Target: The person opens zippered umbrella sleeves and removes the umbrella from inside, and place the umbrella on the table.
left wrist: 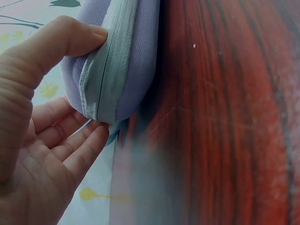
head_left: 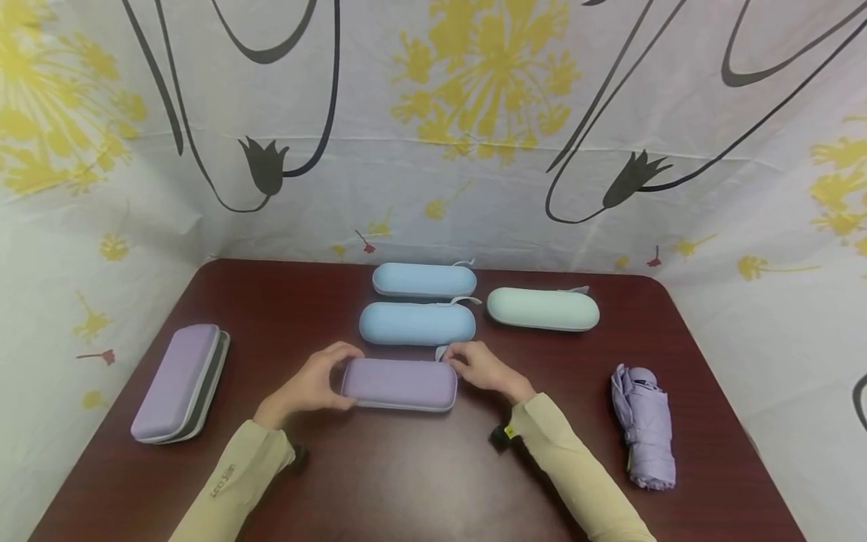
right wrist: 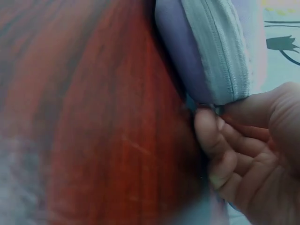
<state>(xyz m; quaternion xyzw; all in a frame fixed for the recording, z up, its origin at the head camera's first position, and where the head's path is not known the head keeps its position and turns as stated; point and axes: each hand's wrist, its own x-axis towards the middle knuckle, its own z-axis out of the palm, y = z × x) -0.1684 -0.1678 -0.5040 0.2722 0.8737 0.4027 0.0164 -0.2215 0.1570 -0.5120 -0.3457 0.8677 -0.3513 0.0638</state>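
While the seemingly light, stiff purple case (head_left: 403,382) suited end holds, your left hand (head_left: 314,382) clamped nine o'clock, your right hand (head_left: 488,369) its two-o'clock zipper (right wrist: 220,51).

Through my wrist feeds, the purple case (left wrist: 143,47) shows a matt, finely ribbed, cloth-like skin, edged by a woven grey zip band (left wrist: 110,70). I see a glossy tabletop (head_left: 406,482) with streaked red-brown wood grain. Crinkled lilac cloth covers the folded umbrella (head_left: 650,436); the printed wall hanging (head_left: 352,196) looks like thin, creased sheeting.
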